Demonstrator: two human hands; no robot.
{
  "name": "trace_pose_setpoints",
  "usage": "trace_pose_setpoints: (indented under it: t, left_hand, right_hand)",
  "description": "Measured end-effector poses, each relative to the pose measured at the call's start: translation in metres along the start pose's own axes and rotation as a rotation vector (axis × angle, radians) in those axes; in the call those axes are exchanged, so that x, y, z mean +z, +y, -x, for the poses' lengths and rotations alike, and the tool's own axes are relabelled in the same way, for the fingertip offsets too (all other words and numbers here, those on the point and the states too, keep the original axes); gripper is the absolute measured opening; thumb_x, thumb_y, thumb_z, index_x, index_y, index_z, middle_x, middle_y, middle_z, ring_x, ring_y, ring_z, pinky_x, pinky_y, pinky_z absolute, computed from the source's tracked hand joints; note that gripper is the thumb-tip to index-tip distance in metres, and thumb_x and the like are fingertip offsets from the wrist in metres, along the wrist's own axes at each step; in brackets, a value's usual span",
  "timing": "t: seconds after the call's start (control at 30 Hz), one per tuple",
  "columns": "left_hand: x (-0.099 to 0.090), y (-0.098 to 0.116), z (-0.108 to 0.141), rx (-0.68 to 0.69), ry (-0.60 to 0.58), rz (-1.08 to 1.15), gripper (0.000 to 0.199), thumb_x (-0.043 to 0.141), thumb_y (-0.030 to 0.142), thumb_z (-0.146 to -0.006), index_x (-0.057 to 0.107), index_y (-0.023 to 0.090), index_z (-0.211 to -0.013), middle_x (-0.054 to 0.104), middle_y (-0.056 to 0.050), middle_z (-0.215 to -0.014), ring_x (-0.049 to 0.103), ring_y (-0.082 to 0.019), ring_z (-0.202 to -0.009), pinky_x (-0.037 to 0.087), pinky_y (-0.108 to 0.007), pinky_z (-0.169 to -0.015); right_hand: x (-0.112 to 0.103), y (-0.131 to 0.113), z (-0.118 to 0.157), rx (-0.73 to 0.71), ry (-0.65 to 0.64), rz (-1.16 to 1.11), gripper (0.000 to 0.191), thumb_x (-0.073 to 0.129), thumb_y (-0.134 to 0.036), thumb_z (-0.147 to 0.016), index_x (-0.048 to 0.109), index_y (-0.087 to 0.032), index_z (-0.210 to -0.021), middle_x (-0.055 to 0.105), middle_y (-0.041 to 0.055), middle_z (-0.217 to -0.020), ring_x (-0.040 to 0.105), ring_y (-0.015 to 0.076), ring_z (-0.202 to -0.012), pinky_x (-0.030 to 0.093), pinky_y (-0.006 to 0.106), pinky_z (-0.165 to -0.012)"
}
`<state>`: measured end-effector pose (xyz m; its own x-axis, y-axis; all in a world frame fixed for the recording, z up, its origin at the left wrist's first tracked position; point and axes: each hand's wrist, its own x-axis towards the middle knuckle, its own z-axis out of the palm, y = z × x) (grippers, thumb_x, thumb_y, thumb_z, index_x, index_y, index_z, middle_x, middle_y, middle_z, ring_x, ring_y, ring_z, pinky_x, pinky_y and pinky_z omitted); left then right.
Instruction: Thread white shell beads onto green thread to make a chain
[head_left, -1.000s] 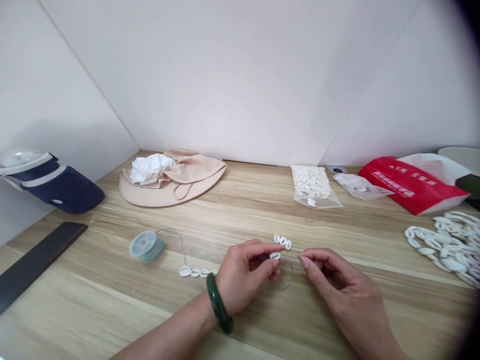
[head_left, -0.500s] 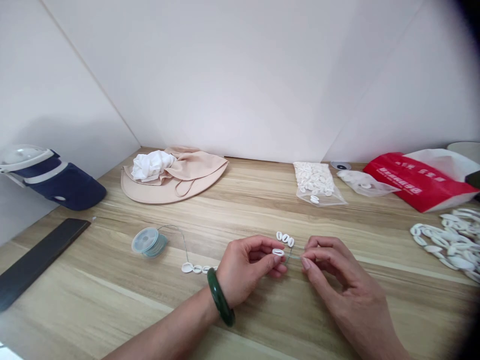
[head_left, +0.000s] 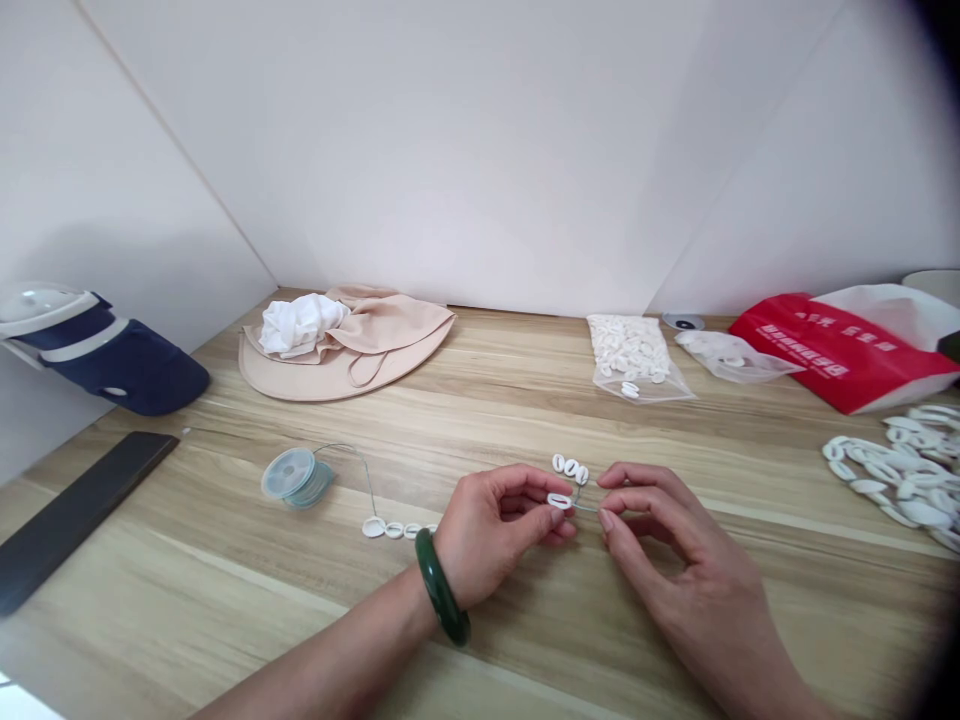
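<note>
My left hand (head_left: pixel 487 530) pinches a white cowrie shell bead (head_left: pixel 559 501) between thumb and forefinger. A thin green cord (head_left: pixel 585 506) runs from that shell into the fingertips of my right hand (head_left: pixel 664 535), which pinch it. Just above the hands, several white shells (head_left: pixel 570 470) sit strung together. Further left, several more shells (head_left: pixel 394 529) lie on the table, and the cord leads from them to a cord spool (head_left: pixel 296 478). A dark green bangle (head_left: pixel 441 587) circles my left wrist.
A clear bag of white shells (head_left: pixel 630 352) and a red plastic bag (head_left: pixel 847 350) lie at the back. A heap of white shells (head_left: pixel 892 470) sits at right. A beige sun hat (head_left: pixel 345 360), a navy visor (head_left: pixel 105 360) and a dark strip (head_left: pixel 82 520) lie left.
My right hand has moved left and closed in on the cord next to the shell. My left hand keeps its hold on the shell. The view has tilted slightly.
</note>
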<state>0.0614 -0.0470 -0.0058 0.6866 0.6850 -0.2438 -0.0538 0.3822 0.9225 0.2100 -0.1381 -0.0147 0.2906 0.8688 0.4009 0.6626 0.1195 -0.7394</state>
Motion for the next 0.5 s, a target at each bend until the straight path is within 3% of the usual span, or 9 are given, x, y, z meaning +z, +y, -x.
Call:
trace_pose_setpoints:
  t: [0.5]
  left_hand:
    - [0.002,0.0006,0.0011,-0.006,0.003,-0.031,0.02,0.071,0.02,-0.07,0.067,0.01,-0.088,0.068,-0.007,-0.079,0.064,-0.015,-0.071,0.052,-0.028,-0.071]
  right_hand:
    - [0.0011,-0.0008,-0.0007,-0.015,0.0,-0.006,0.008,0.053,-0.015,-0.083,0.056,-0.021,-0.079,0.054,0.0053,-0.096,0.059,0.0142,-0.082,0.053,0.021,-0.06]
